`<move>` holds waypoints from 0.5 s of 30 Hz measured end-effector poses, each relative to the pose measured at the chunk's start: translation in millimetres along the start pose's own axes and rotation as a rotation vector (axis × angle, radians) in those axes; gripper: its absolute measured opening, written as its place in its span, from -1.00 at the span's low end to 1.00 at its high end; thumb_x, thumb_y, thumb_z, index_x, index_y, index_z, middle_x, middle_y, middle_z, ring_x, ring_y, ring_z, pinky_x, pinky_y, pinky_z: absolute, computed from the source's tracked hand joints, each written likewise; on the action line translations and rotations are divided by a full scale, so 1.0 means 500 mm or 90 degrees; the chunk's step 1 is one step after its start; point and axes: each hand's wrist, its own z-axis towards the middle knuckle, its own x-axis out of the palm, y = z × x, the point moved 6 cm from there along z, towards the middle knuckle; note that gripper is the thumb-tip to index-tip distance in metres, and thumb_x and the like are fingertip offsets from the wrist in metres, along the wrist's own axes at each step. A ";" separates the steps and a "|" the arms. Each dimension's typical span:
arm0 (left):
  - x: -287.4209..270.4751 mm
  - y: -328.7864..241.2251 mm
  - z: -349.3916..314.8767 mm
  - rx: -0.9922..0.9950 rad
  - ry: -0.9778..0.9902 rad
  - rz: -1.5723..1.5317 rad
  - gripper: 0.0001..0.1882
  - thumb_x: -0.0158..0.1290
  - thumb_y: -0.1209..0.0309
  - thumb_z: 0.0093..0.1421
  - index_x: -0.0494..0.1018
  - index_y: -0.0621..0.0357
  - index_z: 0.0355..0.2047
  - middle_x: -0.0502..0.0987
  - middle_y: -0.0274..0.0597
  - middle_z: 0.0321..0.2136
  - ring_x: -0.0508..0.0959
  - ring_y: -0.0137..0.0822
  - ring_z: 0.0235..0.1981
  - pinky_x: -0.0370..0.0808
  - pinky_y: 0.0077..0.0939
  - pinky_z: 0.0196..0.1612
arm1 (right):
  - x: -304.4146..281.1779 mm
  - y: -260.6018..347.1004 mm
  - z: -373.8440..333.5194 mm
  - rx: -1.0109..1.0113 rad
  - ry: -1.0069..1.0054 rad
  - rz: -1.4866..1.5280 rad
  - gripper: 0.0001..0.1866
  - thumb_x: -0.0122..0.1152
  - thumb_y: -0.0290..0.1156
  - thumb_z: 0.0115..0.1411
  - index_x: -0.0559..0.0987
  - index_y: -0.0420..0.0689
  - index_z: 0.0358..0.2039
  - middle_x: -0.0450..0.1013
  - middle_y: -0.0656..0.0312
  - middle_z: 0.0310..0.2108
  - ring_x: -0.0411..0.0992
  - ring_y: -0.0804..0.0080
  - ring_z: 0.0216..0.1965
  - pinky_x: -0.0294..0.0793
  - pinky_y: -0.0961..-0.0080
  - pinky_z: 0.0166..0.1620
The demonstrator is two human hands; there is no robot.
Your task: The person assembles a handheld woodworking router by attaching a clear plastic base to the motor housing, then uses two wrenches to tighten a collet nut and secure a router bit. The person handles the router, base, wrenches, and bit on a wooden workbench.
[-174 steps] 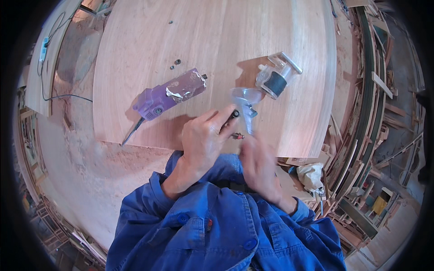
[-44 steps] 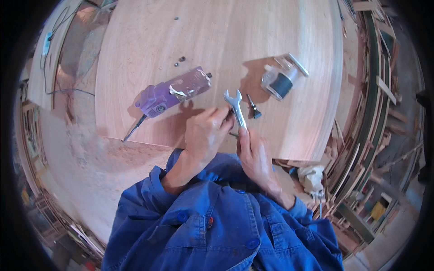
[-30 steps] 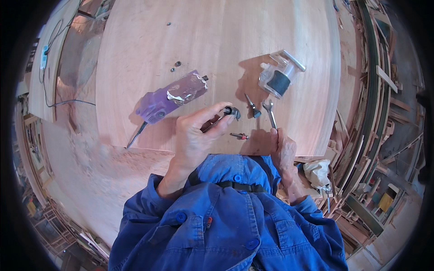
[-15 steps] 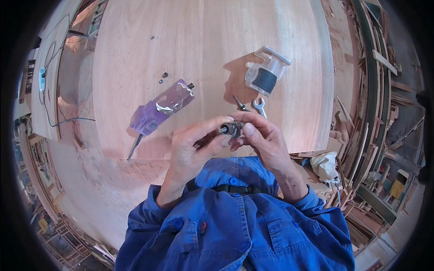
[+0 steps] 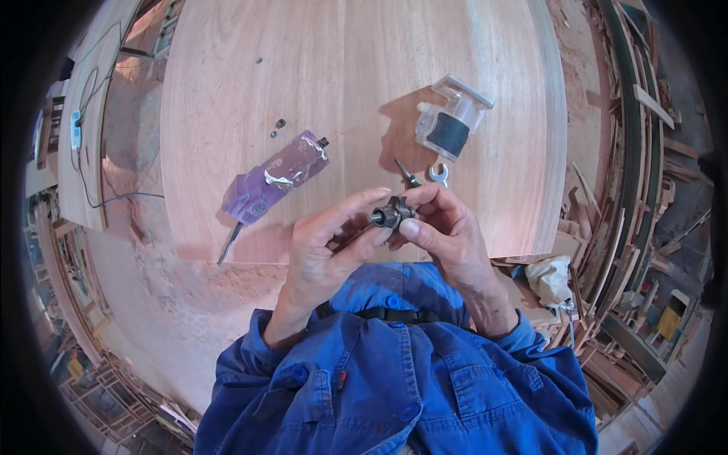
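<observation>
In front of my waist, at the sheet's near edge, both hands hold a router bit (image 5: pixel 391 214), dark and lobed with a short silver shank pointing left. My right hand (image 5: pixel 453 236) pinches its right end between thumb and forefinger. My left hand (image 5: pixel 317 241) is curled round its left side, thumb against the underside and forefinger raised just above. Beyond the right hand lie an open-end wrench (image 5: pixel 438 174) and a thin pointed dark metal piece (image 5: pixel 407 173). A purple trim router motor (image 5: pixel 277 179) lies to the left, its cord end toward me.
A clear router base (image 5: pixel 453 125) with a dark band stands back right on the wooden sheet (image 5: pixel 356 83). Small dark nut-like parts (image 5: pixel 280 123) lie past the motor. A power strip (image 5: pixel 76 130) with cable sits far left. Wood offcuts (image 5: pixel 599 334) and a pale bag (image 5: pixel 549 280) are at right.
My left forefinger has lifted slightly off the router bit, leaving more of it showing. My right fingers have shifted their hold. The view has moved slightly; the things on the sheet lie unchanged.
</observation>
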 end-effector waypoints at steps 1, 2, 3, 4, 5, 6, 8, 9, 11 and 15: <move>0.003 0.002 0.001 -0.003 -0.003 -0.025 -0.57 0.18 0.63 0.21 0.49 0.23 0.11 0.67 -0.19 -0.26 0.66 -0.45 -0.26 0.60 -0.61 -0.19 | 0.001 0.002 -0.001 -0.005 -0.004 -0.007 -0.68 0.27 -0.49 0.29 0.44 -0.25 0.01 0.55 0.12 -0.16 0.56 0.42 -0.18 0.60 0.45 -0.08; 0.005 0.003 0.001 -0.007 -0.007 -0.050 -0.57 0.18 0.63 0.22 0.48 0.23 0.12 0.67 -0.19 -0.26 0.66 -0.45 -0.26 0.60 -0.60 -0.19 | 0.001 0.003 -0.003 -0.016 -0.004 -0.005 -0.67 0.26 -0.49 0.29 0.43 -0.26 0.02 0.55 0.12 -0.16 0.56 0.42 -0.17 0.60 0.45 -0.07; 0.005 0.004 0.000 -0.008 0.000 -0.043 -0.57 0.18 0.63 0.22 0.47 0.23 0.12 0.67 -0.18 -0.26 0.66 -0.44 -0.26 0.60 -0.60 -0.20 | 0.002 0.004 -0.006 -0.028 -0.004 -0.004 -0.66 0.26 -0.50 0.29 0.43 -0.26 0.03 0.55 0.12 -0.15 0.55 0.43 -0.17 0.60 0.45 -0.07; 0.004 0.004 -0.001 -0.010 0.008 -0.036 -0.56 0.18 0.63 0.23 0.47 0.23 0.13 0.67 -0.17 -0.26 0.67 -0.44 -0.26 0.60 -0.60 -0.20 | 0.002 0.005 -0.007 -0.039 -0.004 -0.002 -0.65 0.26 -0.50 0.29 0.42 -0.26 0.04 0.55 0.12 -0.15 0.55 0.44 -0.16 0.59 0.46 -0.06; 0.004 0.005 -0.002 -0.011 0.015 -0.029 -0.56 0.17 0.63 0.23 0.46 0.22 0.13 0.67 -0.17 -0.26 0.67 -0.43 -0.27 0.60 -0.60 -0.20 | 0.004 0.006 -0.008 -0.036 -0.009 0.000 -0.64 0.26 -0.51 0.28 0.43 -0.27 0.05 0.55 0.13 -0.14 0.55 0.45 -0.16 0.59 0.46 -0.05; 0.005 0.004 -0.002 -0.017 0.015 -0.034 -0.56 0.17 0.62 0.23 0.46 0.22 0.14 0.67 -0.16 -0.26 0.67 -0.43 -0.27 0.60 -0.61 -0.21 | 0.007 0.011 -0.009 -0.033 -0.014 0.003 -0.64 0.26 -0.52 0.28 0.43 -0.27 0.05 0.55 0.13 -0.13 0.54 0.46 -0.15 0.58 0.47 -0.04; 0.006 -0.001 -0.002 -0.029 0.014 -0.043 -0.55 0.18 0.61 0.23 0.46 0.20 0.14 0.67 -0.15 -0.26 0.67 -0.43 -0.27 0.59 -0.63 -0.22 | 0.014 0.018 -0.009 -0.026 -0.029 -0.004 -0.64 0.27 -0.54 0.27 0.45 -0.28 0.06 0.54 0.15 -0.12 0.54 0.48 -0.14 0.57 0.48 -0.02; 0.005 0.002 -0.002 -0.043 0.011 -0.037 -0.56 0.18 0.61 0.24 0.46 0.19 0.14 0.67 -0.16 -0.26 0.67 -0.44 -0.28 0.59 -0.64 -0.23 | 0.016 0.021 -0.009 -0.021 -0.039 -0.014 -0.64 0.27 -0.55 0.26 0.46 -0.29 0.06 0.54 0.17 -0.11 0.53 0.49 -0.13 0.57 0.49 -0.01; 0.002 0.006 -0.004 -0.071 0.004 -0.025 -0.56 0.18 0.60 0.24 0.47 0.17 0.14 0.66 -0.18 -0.27 0.67 -0.44 -0.29 0.57 -0.66 -0.26 | 0.012 0.024 -0.012 -0.033 -0.064 -0.037 -0.64 0.27 -0.57 0.25 0.47 -0.29 0.05 0.53 0.19 -0.11 0.52 0.51 -0.10 0.55 0.51 0.00; -0.020 0.030 -0.003 -0.074 -0.019 0.105 -0.59 0.20 0.60 0.20 0.52 0.16 0.08 0.60 -0.26 -0.39 0.60 -0.51 -0.44 0.50 -0.68 -0.38 | 0.004 0.036 -0.019 -0.111 -0.095 -0.097 -0.65 0.28 -0.59 0.23 0.50 -0.28 0.04 0.51 0.23 -0.09 0.50 0.53 -0.06 0.54 0.55 0.01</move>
